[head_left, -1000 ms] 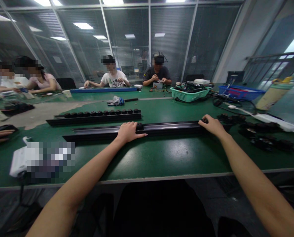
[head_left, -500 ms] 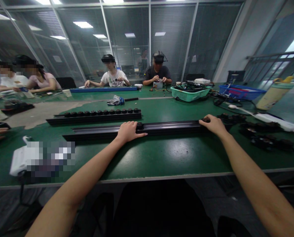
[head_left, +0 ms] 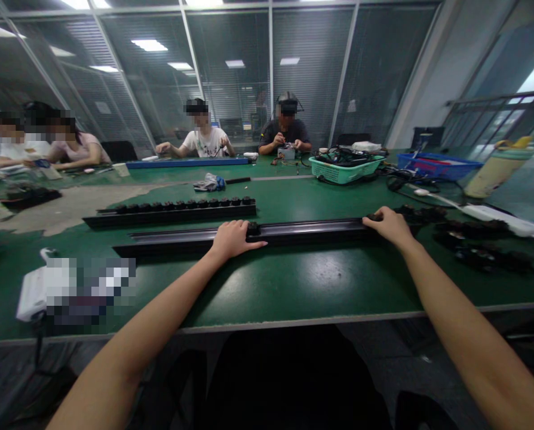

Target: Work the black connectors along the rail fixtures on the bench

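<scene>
Now: long black rail (head_left: 303, 228) | left hand (head_left: 233, 240), right hand (head_left: 390, 227) | grips resting on it, closure unclear

Dark metal rail (head_left: 312, 229) with a satin sheen, glossy green laminate tabletop (head_left: 321, 272), matt teal plastic basket (head_left: 344, 172)

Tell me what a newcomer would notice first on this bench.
The left hand and right hand rest on a long black rail across the green bench. A second knobbed rail lies just beyond it. Farther off sits a teal basket piled with cables.
</scene>
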Demonstrator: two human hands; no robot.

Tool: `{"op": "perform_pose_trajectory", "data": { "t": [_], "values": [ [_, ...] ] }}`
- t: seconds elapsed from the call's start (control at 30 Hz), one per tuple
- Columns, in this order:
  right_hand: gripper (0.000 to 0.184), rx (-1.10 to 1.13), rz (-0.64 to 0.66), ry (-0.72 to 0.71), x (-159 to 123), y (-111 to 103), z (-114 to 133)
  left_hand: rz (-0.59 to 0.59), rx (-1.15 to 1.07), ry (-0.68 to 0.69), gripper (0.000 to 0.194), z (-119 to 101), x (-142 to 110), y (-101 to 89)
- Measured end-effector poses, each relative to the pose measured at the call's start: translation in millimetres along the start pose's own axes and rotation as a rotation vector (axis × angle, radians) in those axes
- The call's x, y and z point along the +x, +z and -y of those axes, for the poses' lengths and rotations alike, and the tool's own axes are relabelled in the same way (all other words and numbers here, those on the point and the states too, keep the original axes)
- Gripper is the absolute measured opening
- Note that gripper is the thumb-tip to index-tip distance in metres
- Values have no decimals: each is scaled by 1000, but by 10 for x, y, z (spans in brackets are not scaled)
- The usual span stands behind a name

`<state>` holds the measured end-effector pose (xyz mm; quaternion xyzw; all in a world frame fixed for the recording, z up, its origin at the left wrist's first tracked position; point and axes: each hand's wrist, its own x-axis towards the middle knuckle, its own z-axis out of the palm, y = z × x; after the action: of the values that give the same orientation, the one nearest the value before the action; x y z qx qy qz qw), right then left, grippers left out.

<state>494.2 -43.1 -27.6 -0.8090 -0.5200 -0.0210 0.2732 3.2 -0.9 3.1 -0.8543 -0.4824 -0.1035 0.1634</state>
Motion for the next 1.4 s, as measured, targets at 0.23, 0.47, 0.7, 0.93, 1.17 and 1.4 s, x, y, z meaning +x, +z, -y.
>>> {"op": "perform_pose_trajectory", "data": {
  "t": [0.23, 0.47, 0.7, 0.93, 1.17, 1.4],
  "values": [
    [45, -43, 22, 70, -4, -42, 13, -3, -7, 3, 101, 7, 12, 7],
    [47, -66, 29, 70, 9, -48, -14, -8, -15, 0, 100, 5, 5, 4],
    [46, -77, 35, 82, 27, -71, -40, 6, -11, -1, 99, 5, 1, -6],
    [48, -74, 25, 88, -6, -63, -18, 1, -20, 0, 100, -3, 0, -10],
    [48, -123, 21, 93, -25, -100, -7, 5, -7, 6, 101, 15, 6, 4],
    [47, -183, -2, 58, -40, -139, -29, 5, -14, 3, 100, 0, -5, -21]
  ]
}}
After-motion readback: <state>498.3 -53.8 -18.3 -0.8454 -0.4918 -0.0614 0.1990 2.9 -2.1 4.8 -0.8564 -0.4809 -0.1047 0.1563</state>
